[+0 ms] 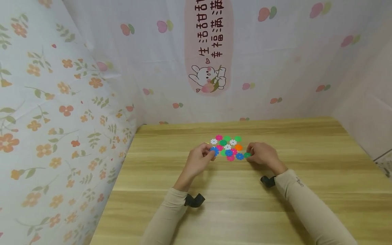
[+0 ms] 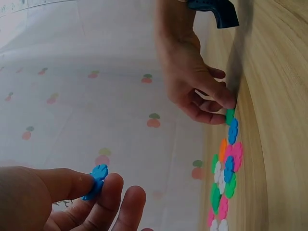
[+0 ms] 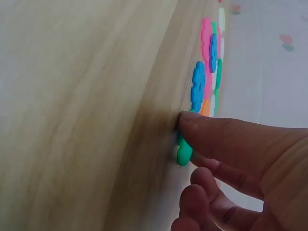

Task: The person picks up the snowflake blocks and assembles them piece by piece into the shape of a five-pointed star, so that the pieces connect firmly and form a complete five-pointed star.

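My left hand (image 1: 199, 158) is raised at the left of a pile of flower-shaped plastic discs. Between thumb and fingers it pinches a blue flower disc (image 2: 99, 172), which looks like two blue pieces joined at an angle. At the right end of the pile, my right hand (image 1: 262, 153) pinches the edge of a green flower disc (image 3: 185, 151) down at the table. A blue flower disc (image 1: 240, 156) lies beside that green one. In the right wrist view the thumb covers part of the green disc.
The pile holds several discs, among them a white disc (image 1: 227, 147), an orange disc (image 1: 238, 147) and a pink disc (image 1: 218, 137). They lie on a wood-grain table (image 1: 232, 211). Behind stands a printed cloth wall (image 1: 275, 68), with a floral cloth (image 1: 61, 136) at the left.
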Demonstrator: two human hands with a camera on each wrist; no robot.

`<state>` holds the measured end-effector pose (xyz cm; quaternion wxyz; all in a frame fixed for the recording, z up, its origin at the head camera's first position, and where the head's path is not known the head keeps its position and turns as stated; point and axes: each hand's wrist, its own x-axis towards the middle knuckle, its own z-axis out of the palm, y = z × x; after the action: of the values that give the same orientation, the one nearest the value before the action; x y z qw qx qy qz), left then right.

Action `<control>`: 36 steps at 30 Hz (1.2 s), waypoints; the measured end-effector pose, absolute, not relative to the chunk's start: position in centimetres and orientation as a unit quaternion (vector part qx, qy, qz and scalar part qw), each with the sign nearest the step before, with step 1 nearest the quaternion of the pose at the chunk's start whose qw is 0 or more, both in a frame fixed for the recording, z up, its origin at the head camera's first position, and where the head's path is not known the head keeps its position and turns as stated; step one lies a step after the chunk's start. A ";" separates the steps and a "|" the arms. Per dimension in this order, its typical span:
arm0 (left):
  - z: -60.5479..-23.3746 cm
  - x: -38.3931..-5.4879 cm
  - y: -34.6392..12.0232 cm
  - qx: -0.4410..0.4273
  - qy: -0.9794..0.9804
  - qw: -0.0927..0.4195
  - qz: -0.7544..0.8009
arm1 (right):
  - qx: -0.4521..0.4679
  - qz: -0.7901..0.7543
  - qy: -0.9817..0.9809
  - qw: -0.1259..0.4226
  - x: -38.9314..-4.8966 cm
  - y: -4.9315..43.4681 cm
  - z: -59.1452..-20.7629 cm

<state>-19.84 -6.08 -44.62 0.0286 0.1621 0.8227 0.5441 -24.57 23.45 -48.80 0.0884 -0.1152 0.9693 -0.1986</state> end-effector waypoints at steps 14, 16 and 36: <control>-43.5 -20.4 -4.8 0.219 0.817 -0.048 0.531 | -0.138 -0.387 0.909 0.067 -23.0 23.0 -46.7; -43.5 -20.2 -4.8 0.225 0.818 -0.065 0.526 | -0.130 -0.470 0.870 0.073 -22.3 22.2 -45.1; -43.0 -18.5 -4.4 0.341 0.817 -0.202 0.418 | -0.122 -0.673 0.726 0.071 -17.9 18.2 -40.6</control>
<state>-18.51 -4.41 -43.03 -0.2022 0.3413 0.8174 0.4177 -17.85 18.16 -40.63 0.0706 -0.1224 0.7257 -0.6734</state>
